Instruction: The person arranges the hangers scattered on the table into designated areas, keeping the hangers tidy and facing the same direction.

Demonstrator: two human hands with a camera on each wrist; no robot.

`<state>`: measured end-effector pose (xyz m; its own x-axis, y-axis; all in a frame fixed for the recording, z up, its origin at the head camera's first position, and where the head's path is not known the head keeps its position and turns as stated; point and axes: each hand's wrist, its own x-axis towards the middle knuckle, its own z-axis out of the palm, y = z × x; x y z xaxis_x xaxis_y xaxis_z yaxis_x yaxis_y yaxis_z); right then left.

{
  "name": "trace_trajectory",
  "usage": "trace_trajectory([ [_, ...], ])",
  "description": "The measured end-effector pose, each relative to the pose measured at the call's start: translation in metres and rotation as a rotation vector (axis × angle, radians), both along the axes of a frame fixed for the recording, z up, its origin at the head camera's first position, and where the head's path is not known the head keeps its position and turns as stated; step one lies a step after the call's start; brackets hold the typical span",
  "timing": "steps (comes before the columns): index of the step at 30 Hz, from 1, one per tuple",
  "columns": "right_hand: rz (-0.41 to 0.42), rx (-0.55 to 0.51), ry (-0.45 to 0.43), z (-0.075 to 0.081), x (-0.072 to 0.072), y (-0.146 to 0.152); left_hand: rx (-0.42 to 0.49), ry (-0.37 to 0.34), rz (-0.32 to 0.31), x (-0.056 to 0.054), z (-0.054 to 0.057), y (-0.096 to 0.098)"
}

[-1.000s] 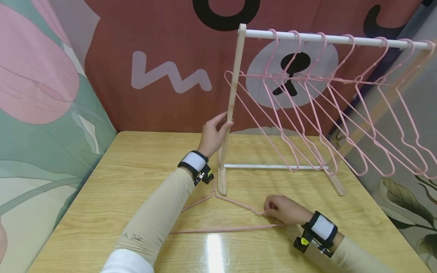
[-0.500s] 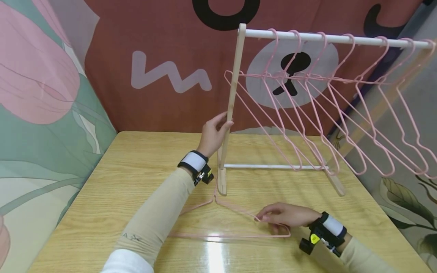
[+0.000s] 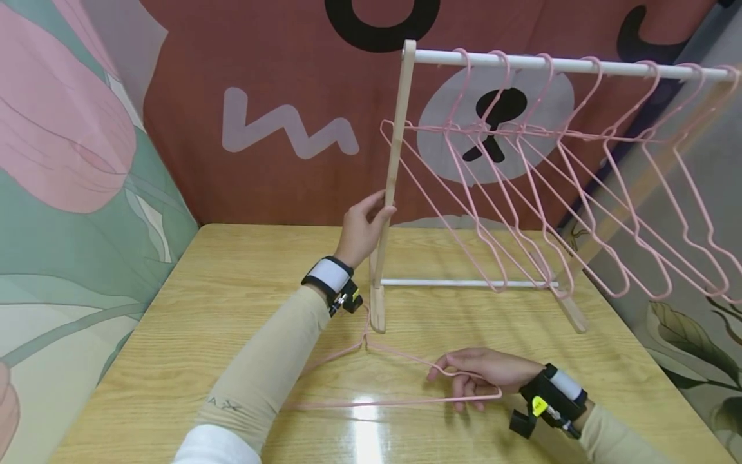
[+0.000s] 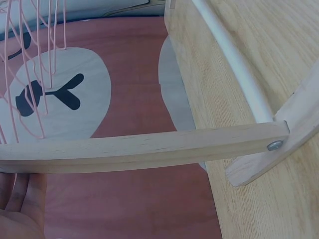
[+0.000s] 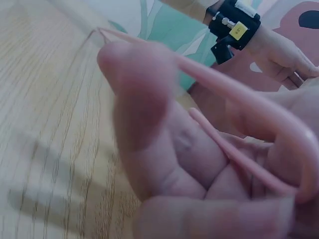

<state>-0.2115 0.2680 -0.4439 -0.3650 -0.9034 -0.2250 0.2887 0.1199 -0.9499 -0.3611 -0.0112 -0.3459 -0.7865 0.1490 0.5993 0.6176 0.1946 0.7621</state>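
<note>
My left hand (image 3: 362,233) grips the wooden upright (image 3: 398,138) at the left end of a small clothes rack, thumb on one side and fingers on the other. In the left wrist view, only part of the fingers (image 4: 22,199) shows beneath that upright. A pink clothes hanger (image 3: 400,404) is held at its right corner by my right hand (image 3: 489,370), low over the front of the table. Seen from the right wrist, the hanger (image 5: 249,102) crosses the palm and fingers. My left forearm hides the hanger's left end and part of its hook.
Several pink hangers (image 3: 536,187) hang from the rack's white top rail (image 3: 524,62). A white lower bar (image 3: 458,283) joins the rack's feet on the wooden table (image 3: 232,309). Patterned cloth (image 3: 278,187) stands behind and at both sides.
My right hand has shifted slightly toward me and right, its fingers turning round the hanger's corner. The hanger has come nearer to me with it. My left hand stays on the upright.
</note>
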Motion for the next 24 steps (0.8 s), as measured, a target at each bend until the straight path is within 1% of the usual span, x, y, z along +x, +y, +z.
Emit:
trace_trajectory([
  [2,0.005,-0.002,-0.049,0.000,0.000,0.000,0.002,0.002,0.003,0.000,0.000,0.000],
  [4,0.010,-0.025,-0.088,0.001,0.001,0.000,0.004,-0.001,0.004,0.000,0.000,0.000],
  [8,0.019,-0.086,-0.134,0.003,0.003,0.000,0.005,-0.007,0.000,0.001,0.001,-0.001],
  [10,0.028,-0.112,-0.128,0.005,0.005,0.000,0.004,-0.008,-0.001,0.002,0.001,-0.001],
  [12,0.029,-0.112,-0.116,0.009,0.007,0.000,0.001,-0.008,0.002,0.002,0.000,-0.001],
  [17,0.007,-0.080,-0.031,0.024,0.012,0.004,0.001,-0.004,0.007,0.001,0.000,-0.001],
  [19,-0.001,-0.085,-0.003,0.029,0.014,0.006,0.003,-0.005,0.004,0.001,0.000,-0.001],
  [24,-0.014,-0.110,0.016,0.039,0.017,0.013,0.004,-0.010,0.000,0.001,0.001,-0.002],
])
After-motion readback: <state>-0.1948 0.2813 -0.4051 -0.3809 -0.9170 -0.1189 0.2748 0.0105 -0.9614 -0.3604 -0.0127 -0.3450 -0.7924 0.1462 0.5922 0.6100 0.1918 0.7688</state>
